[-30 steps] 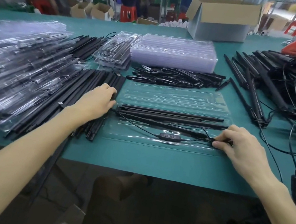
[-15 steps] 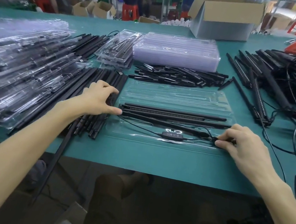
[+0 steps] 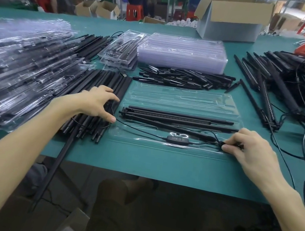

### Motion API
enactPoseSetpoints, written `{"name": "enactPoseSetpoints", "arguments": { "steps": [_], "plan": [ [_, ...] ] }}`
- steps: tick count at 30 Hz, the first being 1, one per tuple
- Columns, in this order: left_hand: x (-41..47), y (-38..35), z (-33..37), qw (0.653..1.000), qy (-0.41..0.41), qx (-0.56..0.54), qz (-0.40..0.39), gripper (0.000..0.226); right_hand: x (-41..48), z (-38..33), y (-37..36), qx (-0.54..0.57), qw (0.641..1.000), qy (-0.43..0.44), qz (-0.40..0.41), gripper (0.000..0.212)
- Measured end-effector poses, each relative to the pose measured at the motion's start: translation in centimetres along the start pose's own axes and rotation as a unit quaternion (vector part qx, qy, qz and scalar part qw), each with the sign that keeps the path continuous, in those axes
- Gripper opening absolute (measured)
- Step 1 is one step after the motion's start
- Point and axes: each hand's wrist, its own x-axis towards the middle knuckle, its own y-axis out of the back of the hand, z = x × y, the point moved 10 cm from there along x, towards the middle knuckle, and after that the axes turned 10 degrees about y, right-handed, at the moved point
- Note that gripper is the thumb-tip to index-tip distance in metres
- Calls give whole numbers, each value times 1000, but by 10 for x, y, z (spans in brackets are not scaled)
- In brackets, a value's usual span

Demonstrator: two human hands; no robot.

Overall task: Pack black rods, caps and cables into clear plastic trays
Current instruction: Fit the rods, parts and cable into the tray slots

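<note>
An open clear tray (image 3: 181,102) lies in front of me on the green table (image 3: 140,161). Its near half holds three black rods (image 3: 179,118) and a thin cable with an inline controller (image 3: 177,139). My right hand (image 3: 251,153) pinches the cable's black end at the tray's right end. My left hand (image 3: 97,104) curls over the bundle of loose black rods (image 3: 90,125) left of the tray, fingers and thumb round a rod. One long rod (image 3: 52,173) sticks out from under that forearm, past the table's front edge.
Filled trays (image 3: 15,65) are piled at the left. A stack of clear trays (image 3: 181,54) and a heap of black caps (image 3: 183,78) lie behind the open tray. Tangled rods with cables (image 3: 301,89) fill the right. A cardboard box (image 3: 231,18) stands at the back.
My left hand has shifted from resting flat on the rod bundle to curling round it, and one rod has slid out over the table's edge. My right hand has stayed on the cable end.
</note>
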Motion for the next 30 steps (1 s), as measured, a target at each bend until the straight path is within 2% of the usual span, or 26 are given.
{"name": "enactPoseSetpoints", "arguments": {
  "steps": [7, 10, 15, 22, 30],
  "plan": [
    [-4, -2, -13, 999, 35, 32, 9, 86, 0, 0, -1, 6, 1000, -3, -6, 16],
    [-5, 7, -11, 996, 52, 73, 11, 79, 1, 0, -2, 6, 1000, -3, -7, 18],
    [-12, 20, 25, 999, -30, -23, 15, 57, 1, 1, -3, 4, 1000, 5, -2, 16],
    [-18, 15, 14, 994, 34, 29, 95, 92, 0, 2, -3, 4, 1000, 3, 4, 16],
    [-16, 3, -10, 996, 65, -22, 49, 95, 0, 2, -4, 8, 1000, 2, 3, 17]
  ]
}}
